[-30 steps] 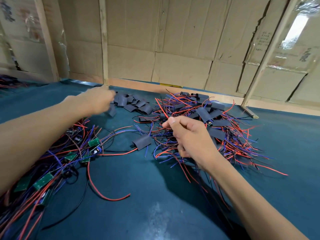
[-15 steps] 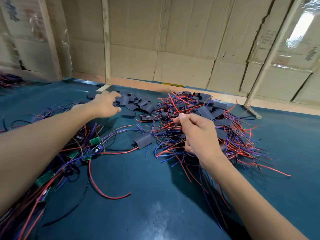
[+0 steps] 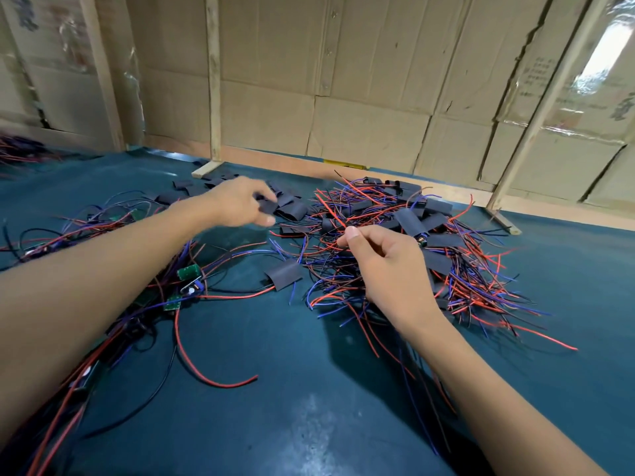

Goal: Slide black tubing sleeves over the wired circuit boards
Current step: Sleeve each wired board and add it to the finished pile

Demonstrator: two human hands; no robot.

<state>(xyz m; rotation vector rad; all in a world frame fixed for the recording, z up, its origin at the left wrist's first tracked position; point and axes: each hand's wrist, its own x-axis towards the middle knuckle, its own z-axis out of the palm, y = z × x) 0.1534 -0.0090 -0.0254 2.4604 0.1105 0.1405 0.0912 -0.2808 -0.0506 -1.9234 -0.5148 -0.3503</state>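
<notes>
Now the left hand (image 3: 237, 201) has pinched a black sleeve (image 3: 268, 207) off the pile, the right hand (image 3: 385, 266) pinches a wire (image 3: 331, 213), so next bring them together.

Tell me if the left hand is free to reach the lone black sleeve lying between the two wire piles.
Probably not right away: the left hand already pinches a sleeve from the far pile. The path itself looks open; the lone black sleeve lies uncovered on the mat.

One head-worn view — looking forward and down, close over the table (image 3: 309, 424); far-left edge perhaps blurred.
</notes>
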